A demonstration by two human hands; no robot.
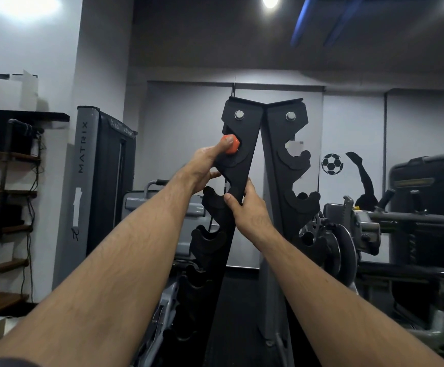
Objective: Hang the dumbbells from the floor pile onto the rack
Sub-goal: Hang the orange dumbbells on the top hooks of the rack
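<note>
Your two bare forearms reach up and forward from the bottom of the view, converging on the black rack straight ahead. Your right hand is the lower one: its fingers are closed around the inner edge of the rack's left upright, thumb on the near face, just above a row of empty hooked cradles that runs down that upright. Your left hand is higher and to the left, wrapped around an orange dumbbell; only one hexagonal orange end shows past your thumb, and the handle is hidden inside your grip. That end sits right at the top cradle of the left upright, touching or almost touching the black plate; you cannot tell whether the handle is already seated in the hook. The floor pile lies outside the view.

The rack's two uprights lean together and meet at the top, each with a silver bolt. The right upright's cradles are all empty.

Behind the rack to the left stands a grey machine marked MATRIX, with dark shelves further left. To the right sit grey gym machines, and on the back wall a football sticker.
</note>
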